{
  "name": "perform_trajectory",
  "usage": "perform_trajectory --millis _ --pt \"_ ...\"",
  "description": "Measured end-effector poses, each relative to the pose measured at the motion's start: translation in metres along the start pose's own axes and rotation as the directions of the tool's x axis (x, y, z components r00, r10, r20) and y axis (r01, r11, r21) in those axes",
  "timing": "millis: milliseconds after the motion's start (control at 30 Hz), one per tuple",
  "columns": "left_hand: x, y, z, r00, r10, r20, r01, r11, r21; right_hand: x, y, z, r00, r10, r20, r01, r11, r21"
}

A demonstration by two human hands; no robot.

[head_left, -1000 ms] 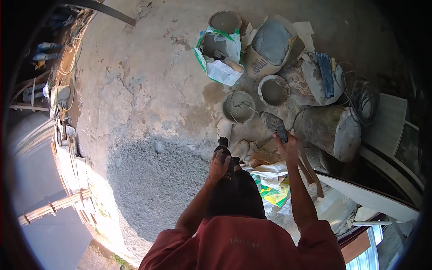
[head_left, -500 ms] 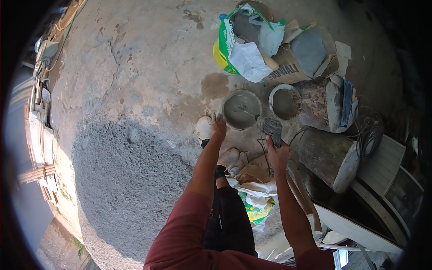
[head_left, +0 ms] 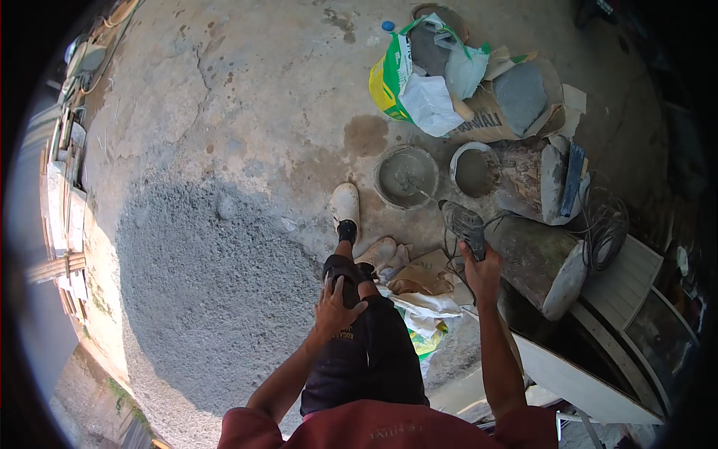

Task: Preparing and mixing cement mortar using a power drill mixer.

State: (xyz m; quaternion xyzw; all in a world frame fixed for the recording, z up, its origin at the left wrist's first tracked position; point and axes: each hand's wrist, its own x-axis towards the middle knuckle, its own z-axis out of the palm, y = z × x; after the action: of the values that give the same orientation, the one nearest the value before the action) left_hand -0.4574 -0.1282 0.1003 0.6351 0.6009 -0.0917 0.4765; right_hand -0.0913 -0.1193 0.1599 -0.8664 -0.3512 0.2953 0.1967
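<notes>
A dark, cement-stained power drill (head_left: 465,227) is in my right hand (head_left: 482,271), its fingers wrapped round the handle. From its front a thin mixing rod (head_left: 424,193) slants into a round bucket (head_left: 407,153) of wet grey mix, whose surface is rippled around it. The rod's lower end is hidden in the mix. My left hand (head_left: 339,305) lies on my bent left leg near the knee, fingers spread and holding nothing. Right of the mix bucket stands a second, pale-rimmed bucket (head_left: 454,166) with grey content.
An open green-and-yellow sack (head_left: 383,84) and an open brown paper sack (head_left: 479,118) of grey powder stand beyond the buckets. A gravel-like grey heap (head_left: 217,299) covers the left floor. Coiled cable (head_left: 607,232) lies at right beside a worn cylindrical container (head_left: 535,258).
My left hand has drawn back from beside the bucket to my leg. The drill has shifted slightly right and nearer me, and its rod now shows in the mix.
</notes>
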Motion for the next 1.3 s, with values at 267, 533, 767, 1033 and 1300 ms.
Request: perform_trajectory --millis 267,533,767,1033,1300 --pt "0.005 0.037 -0.011 0.949 -0.301 0.090 0.292 0.951 0.100 0.011 0.011 0.060 0.997 -0.029 -0.077 0.022 0.996 -0.088" --pt "0.005 0.033 0.000 0.950 -0.310 0.021 0.304 0.941 0.148 0.023 -0.025 0.054 0.998 -0.019 -0.060 0.016 0.999 -0.048" --pt "0.007 0.031 -0.003 0.942 -0.334 -0.001 0.330 0.930 0.161 0.029 -0.039 0.067 0.993 -0.116 -0.032 0.115 0.993 -0.032" --pt "0.003 0.031 0.004 0.939 -0.340 -0.052 0.344 0.924 0.165 0.032 -0.052 0.060 0.991 -0.135 -0.009 0.136 0.991 0.006" --pt "0.000 0.031 0.011 0.943 -0.317 -0.099 0.330 0.930 0.163 0.035 -0.064 0.061 0.997 -0.072 -0.032 0.073 0.997 0.032"
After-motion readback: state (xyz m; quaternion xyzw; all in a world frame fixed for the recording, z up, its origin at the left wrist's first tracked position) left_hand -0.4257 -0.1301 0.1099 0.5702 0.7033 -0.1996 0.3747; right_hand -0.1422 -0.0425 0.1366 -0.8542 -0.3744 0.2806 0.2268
